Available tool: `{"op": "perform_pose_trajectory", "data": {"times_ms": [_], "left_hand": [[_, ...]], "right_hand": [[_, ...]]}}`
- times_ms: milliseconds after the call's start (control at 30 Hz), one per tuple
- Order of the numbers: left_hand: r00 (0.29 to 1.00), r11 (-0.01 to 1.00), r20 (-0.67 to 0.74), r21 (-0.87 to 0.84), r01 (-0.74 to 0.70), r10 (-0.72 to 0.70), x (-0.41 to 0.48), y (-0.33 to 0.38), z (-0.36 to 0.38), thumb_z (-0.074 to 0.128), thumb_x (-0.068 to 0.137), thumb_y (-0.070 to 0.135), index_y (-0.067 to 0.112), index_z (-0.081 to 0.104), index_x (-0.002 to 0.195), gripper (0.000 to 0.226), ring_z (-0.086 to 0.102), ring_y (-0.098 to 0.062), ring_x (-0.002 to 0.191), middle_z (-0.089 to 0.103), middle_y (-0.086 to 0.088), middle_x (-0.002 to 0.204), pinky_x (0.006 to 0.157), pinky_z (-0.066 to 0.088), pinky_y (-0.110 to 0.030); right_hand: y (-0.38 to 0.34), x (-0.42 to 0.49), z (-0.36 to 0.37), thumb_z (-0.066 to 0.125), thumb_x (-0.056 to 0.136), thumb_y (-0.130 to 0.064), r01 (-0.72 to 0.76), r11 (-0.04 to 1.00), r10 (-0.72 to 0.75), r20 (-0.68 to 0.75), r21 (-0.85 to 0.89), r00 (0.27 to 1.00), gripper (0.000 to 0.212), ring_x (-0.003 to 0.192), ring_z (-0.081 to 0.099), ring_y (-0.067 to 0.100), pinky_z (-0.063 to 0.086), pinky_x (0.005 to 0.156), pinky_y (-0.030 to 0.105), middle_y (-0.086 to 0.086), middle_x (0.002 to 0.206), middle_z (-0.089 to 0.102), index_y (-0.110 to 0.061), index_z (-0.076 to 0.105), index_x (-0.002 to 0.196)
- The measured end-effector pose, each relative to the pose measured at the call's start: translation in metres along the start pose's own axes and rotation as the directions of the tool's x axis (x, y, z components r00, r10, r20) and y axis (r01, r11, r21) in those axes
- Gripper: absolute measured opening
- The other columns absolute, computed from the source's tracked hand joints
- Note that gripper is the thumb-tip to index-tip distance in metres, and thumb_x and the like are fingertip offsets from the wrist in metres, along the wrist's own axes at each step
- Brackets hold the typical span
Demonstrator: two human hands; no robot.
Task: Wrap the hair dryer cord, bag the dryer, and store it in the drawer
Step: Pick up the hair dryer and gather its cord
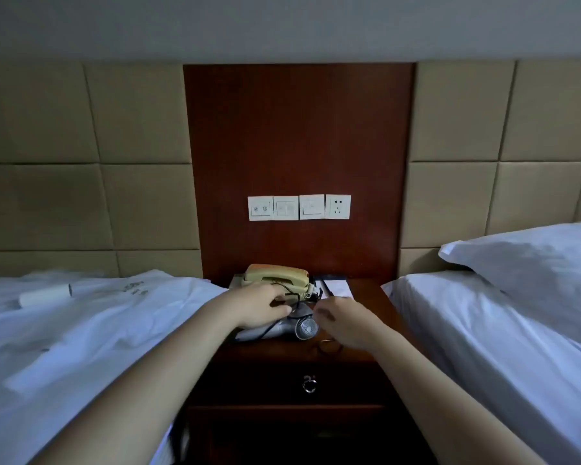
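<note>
— Where's the hair dryer (303, 327)?
— On the nightstand (366, 298), before the telephone (275, 279). The left hand (259, 307) has its fingers curled over it.
— The right hand (346, 322)?
— Fingers bent beside the black cord (293, 303); whether they grasp it, I can't tell.

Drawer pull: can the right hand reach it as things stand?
Probably yes: the pull hangs uncovered on the drawer front just below the right hand, with nothing between them.

Hotel room: twin beds (483, 330) with white linen, padded headboard panels (91, 156), shared nightstand (359, 293) between them, corded phone (277, 280), wall switch/outlet strip (299, 207) above it.
</note>
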State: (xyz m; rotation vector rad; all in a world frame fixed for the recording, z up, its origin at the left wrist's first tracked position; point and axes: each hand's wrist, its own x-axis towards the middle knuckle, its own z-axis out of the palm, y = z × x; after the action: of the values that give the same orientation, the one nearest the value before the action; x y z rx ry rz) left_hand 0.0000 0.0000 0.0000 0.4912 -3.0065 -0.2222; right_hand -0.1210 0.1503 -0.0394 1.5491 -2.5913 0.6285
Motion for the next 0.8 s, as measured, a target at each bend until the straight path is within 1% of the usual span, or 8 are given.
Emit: {"op": "perform_pose_trajectory", "data": {"times_ms": [133,200,300,433,533,600,700,800], "left_hand": [[0.999,0.971,-0.005,-0.234,0.038,-0.04,0.017,-0.018,0.021,0.05,0.094,0.04,0.017,0.059,0.116,0.033,0.056,-0.018,0.108,0.062,-0.002,0.116,0.099,0.043,-0.036],[0.997,0.91,-0.036,-0.413,0.047,-0.068,0.025,-0.027,0.034,0.051,0.095,0.033,0.016,0.06,0.118,0.03,0.056,-0.014,0.111,0.06,0.0,0.114,0.1,0.041,-0.028],[0.987,0.854,-0.086,-0.515,0.072,-0.135,0.041,-0.046,0.059,0.051,0.095,0.031,0.017,0.056,0.124,0.033,0.054,-0.012,0.117,0.059,0.001,0.12,0.099,0.038,-0.023],[0.975,0.859,-0.104,-0.498,0.121,-0.198,0.065,-0.066,0.102,0.05,0.094,0.034,0.019,0.048,0.135,0.044,0.044,-0.013,0.129,0.049,0.001,0.139,0.1,0.034,-0.024],[0.958,0.867,-0.155,-0.478,0.141,-0.241,0.074,-0.071,0.132,0.051,0.094,0.034,0.018,0.039,0.141,0.051,0.037,-0.017,0.134,0.041,0.0,0.145,0.106,0.031,-0.028],[0.951,0.877,-0.161,-0.451,0.167,-0.264,0.079,-0.077,0.153,0.052,0.093,0.037,0.019,0.032,0.145,0.058,0.032,-0.018,0.138,0.035,0.0,0.149,0.112,0.028,-0.035],[0.952,0.928,-0.17,-0.319,0.19,-0.254,0.087,-0.086,0.167,0.05,0.092,0.044,0.019,0.022,0.149,0.068,0.023,-0.018,0.143,0.027,0.001,0.154,0.115,0.021,-0.039],[0.943,0.928,-0.209,-0.323,0.184,-0.259,0.091,-0.087,0.173,0.047,0.093,0.046,0.018,0.022,0.149,0.068,0.024,-0.018,0.142,0.029,0.002,0.153,0.115,0.019,-0.038]], "right_hand": [[0.017,0.009,0.026,0.045,0.091,-0.021,-0.038,0.995,0.043,-0.059,0.091,0.997,0.02,0.081,0.06,0.026,0.046,0.066,0.037,0.009,0.088,0.065,-0.009,0.06,0.086],[0.029,0.016,0.042,0.048,0.091,-0.022,-0.093,0.985,0.11,-0.113,0.148,0.988,0.019,0.084,0.06,0.022,0.043,0.065,0.031,0.007,0.095,0.064,-0.011,0.063,0.095],[0.043,0.026,0.065,0.051,0.092,-0.022,-0.108,0.96,0.157,-0.175,0.258,0.972,0.023,0.093,0.059,0.02,0.041,0.072,0.024,0.005,0.113,0.059,-0.013,0.062,0.11],[0.054,0.048,0.09,0.054,0.092,-0.016,-0.044,0.952,0.119,-0.233,0.304,0.965,0.034,0.118,0.05,0.019,0.036,0.087,0.017,0.003,0.134,0.047,-0.011,0.054,0.125],[0.058,0.063,0.103,0.055,0.091,-0.017,-0.017,0.953,0.1,-0.26,0.303,0.961,0.041,0.13,0.042,0.022,0.039,0.101,0.028,0.004,0.142,0.04,-0.015,0.049,0.132],[0.062,0.069,0.117,0.055,0.092,-0.018,-0.033,0.952,0.118,-0.266,0.306,0.957,0.044,0.131,0.04,0.023,0.037,0.103,0.03,0.004,0.143,0.04,-0.018,0.045,0.135],[0.066,0.079,0.133,0.054,0.093,-0.025,-0.056,0.982,0.105,-0.28,0.179,0.954,0.043,0.128,0.04,0.022,0.04,0.098,0.032,0.003,0.138,0.047,-0.02,0.046,0.135],[0.066,0.088,0.139,0.054,0.092,-0.03,-0.094,0.994,0.106,-0.388,0.05,0.915,0.031,0.114,0.05,0.023,0.047,0.073,0.032,0.0,0.124,0.058,-0.021,0.059,0.121]]}}
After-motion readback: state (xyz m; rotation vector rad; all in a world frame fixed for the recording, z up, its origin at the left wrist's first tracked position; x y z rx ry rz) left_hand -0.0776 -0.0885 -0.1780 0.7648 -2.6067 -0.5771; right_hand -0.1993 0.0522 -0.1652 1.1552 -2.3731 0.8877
